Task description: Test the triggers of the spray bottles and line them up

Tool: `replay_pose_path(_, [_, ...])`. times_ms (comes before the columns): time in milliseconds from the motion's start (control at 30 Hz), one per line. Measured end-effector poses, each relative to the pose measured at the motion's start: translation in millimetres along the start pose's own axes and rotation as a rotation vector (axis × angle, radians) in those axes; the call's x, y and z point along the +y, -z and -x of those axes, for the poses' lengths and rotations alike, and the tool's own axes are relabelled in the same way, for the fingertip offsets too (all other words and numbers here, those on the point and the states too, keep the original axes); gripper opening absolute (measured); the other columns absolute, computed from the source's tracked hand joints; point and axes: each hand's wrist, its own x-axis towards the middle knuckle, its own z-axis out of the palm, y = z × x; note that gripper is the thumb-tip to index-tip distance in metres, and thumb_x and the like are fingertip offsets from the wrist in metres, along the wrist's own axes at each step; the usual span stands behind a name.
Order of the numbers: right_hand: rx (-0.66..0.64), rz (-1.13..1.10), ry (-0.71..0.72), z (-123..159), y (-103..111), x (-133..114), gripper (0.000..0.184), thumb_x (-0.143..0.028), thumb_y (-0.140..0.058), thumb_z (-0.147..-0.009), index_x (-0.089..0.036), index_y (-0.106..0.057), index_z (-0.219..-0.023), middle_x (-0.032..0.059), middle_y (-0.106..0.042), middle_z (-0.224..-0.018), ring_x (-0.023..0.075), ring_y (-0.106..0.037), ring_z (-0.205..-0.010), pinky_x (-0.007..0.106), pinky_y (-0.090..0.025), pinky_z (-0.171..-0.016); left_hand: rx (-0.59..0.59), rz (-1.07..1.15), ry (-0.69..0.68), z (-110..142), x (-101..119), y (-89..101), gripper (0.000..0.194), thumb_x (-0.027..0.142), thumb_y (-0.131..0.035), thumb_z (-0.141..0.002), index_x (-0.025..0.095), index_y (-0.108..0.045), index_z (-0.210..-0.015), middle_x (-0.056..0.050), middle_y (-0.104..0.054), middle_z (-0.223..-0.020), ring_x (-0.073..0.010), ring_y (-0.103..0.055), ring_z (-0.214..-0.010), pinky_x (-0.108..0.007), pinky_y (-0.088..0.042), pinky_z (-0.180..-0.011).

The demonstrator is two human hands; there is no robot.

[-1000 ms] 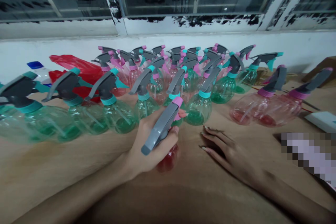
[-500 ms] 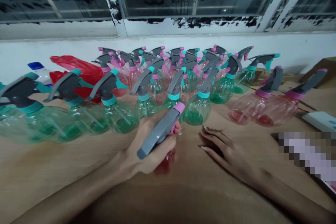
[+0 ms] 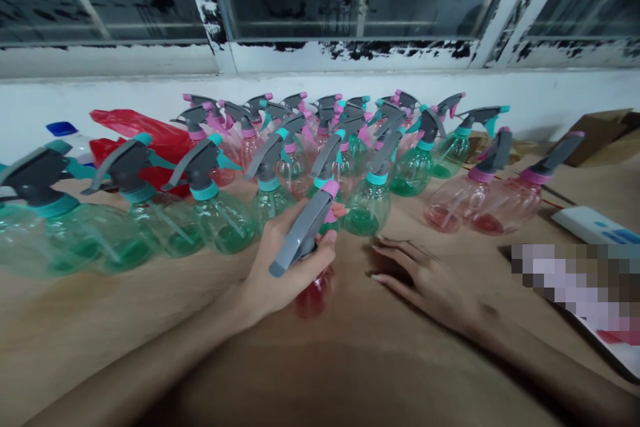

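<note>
My left hand (image 3: 280, 267) is wrapped around the neck of a spray bottle (image 3: 314, 297) with a clear pink body, a grey trigger head and a pink nozzle. Its fingers reach round to the pink trigger, and its palm and thumb hide the collar. Reddish liquid shows low in the body. To the right, my right hand (image 3: 425, 280) rests on the wooden table (image 3: 350, 373), fingers spread and holding nothing. Just beyond that hand stands a green spray bottle (image 3: 367, 210) with a turquoise collar.
A row of green spray bottles (image 3: 227, 223) runs along the left, with several pink and green ones packed behind. Two pink spray bottles (image 3: 450, 207) stand at right. Also there are a red plastic bag (image 3: 145, 133), a white box (image 3: 595, 223) and a cardboard box (image 3: 600, 137).
The held spray bottle tipped slightly toward me, then came back up and forward. My left hand moved with it and stayed closed. The view has shifted a little; my right hand keeps its pose.
</note>
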Motion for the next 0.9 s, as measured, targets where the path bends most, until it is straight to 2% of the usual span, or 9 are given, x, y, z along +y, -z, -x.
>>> replay_pose_path(133, [-0.066,-0.095,0.037,-0.6,20.0,-15.5,0.052,-0.051,-0.053,-0.082,-0.025,-0.046,-0.127,0.0081,-0.055,-0.127,0.0249,-0.054,-0.113,0.046,-0.046,-0.094,-0.002,0.016,-0.03,-3.0,3.3,-9.0,0.021,0.021,-0.054,-0.081,0.025,-0.057,-0.102,0.003,-0.056,-0.073,-0.0098,-0.051,-0.053,-0.023,-0.044,-0.051])
replay_pose_path(267, [-0.119,-0.201,0.026,2.4,44.5,-38.4,0.067,-0.059,-0.057,-0.076,-0.025,-0.04,-0.131,0.0091,-0.053,-0.13,0.0271,-0.055,-0.112,0.046,-0.046,-0.091,-0.024,0.062,0.011,-8.7,12.7,-27.1,0.021,0.03,-0.055,-0.083,0.02,-0.059,-0.101,0.002,-0.058,-0.069,-0.0117,-0.054,-0.054,-0.025,-0.046,-0.054])
replay_pose_path(367, [-0.078,-0.245,0.013,5.6,55.1,-45.4,0.071,-0.059,-0.059,-0.074,-0.023,-0.039,-0.131,0.0094,-0.058,-0.124,0.0273,-0.058,-0.108,0.044,-0.048,-0.088,-0.066,0.161,-0.005,-16.9,23.5,-50.9,0.026,0.032,-0.056,-0.084,0.018,-0.058,-0.105,-0.004,-0.065,-0.086,-0.0136,-0.06,-0.063,-0.027,-0.05,-0.062])
replay_pose_path(433, [-0.032,-0.233,-0.033,8.5,57.2,-41.7,0.073,-0.061,-0.06,-0.072,-0.02,-0.04,-0.13,0.0106,-0.063,-0.114,0.0279,-0.062,-0.1,0.042,-0.052,-0.08,-0.108,0.216,-0.044,-24.8,31.1,-71.1,0.027,0.033,-0.057,-0.083,0.018,-0.058,-0.105,-0.007,-0.066,-0.101,-0.0154,-0.063,-0.073,-0.03,-0.052,-0.069])
replay_pose_path(533, [0.054,-0.152,-0.111,13.0,57.9,-27.7,0.073,-0.066,-0.057,-0.07,-0.016,-0.047,-0.121,0.0136,-0.066,-0.105,0.0311,-0.064,-0.091,0.043,-0.053,-0.069,-0.132,0.235,-0.088,-40.0,40.2,-102.7,0.028,0.037,-0.06,-0.081,0.019,-0.058,-0.103,-0.009,-0.065,-0.104,-0.0202,-0.064,-0.086,-0.034,-0.052,-0.078])
replay_pose_path(667, [0.092,-0.006,-0.193,14.2,65.2,-7.8,0.057,-0.065,-0.051,-0.074,-0.015,-0.058,-0.1,0.0135,-0.068,-0.09,0.032,-0.064,-0.081,0.045,-0.05,-0.066,-0.165,0.256,-0.104,-62.3,46.9,-133.0,0.038,0.033,-0.067,-0.076,0.02,-0.054,-0.109,-0.009,-0.064,-0.107,-0.0221,-0.062,-0.093,-0.037,-0.05,-0.085])
replay_pose_path(767, [0.12,-0.011,-0.205,10.0,73.1,5.1,0.057,-0.062,-0.053,-0.074,-0.016,-0.054,-0.108,0.0125,-0.066,-0.09,0.0295,-0.064,-0.081,0.043,-0.05,-0.069,-0.187,0.284,-0.063,-71.7,49.0,-137.9,0.051,0.035,-0.07,-0.073,0.021,-0.049,-0.117,-0.009,-0.061,-0.117,-0.0235,-0.061,-0.1,-0.04,-0.048,-0.09])
replay_pose_path(833, [0.136,-0.037,-0.211,5.8,76.6,14.0,0.064,-0.061,-0.055,-0.073,-0.015,-0.046,-0.117,0.0125,-0.065,-0.095,0.0284,-0.064,-0.08,0.041,-0.05,-0.067,-0.209,0.269,-0.036,-69.5,48.1,-132.5,0.062,0.038,-0.069,-0.074,0.023,-0.04,-0.127,-0.01,-0.053,-0.129,-0.0256,-0.053,-0.114,-0.043,-0.043,-0.097])
replay_pose_path(900, [0.106,-0.025,-0.233,0.5,78.3,22.9,0.065,-0.061,-0.055,-0.073,-0.015,-0.043,-0.117,0.0124,-0.064,-0.094,0.0285,-0.064,-0.078,0.04,-0.05,-0.062,-0.248,0.21,-0.011,-59.3,44.2,-122.0,0.075,0.037,-0.068,-0.075,0.024,-0.028,-0.136,-0.01,-0.044,-0.139,-0.0257,-0.043,-0.125,-0.044,-0.037,-0.104])
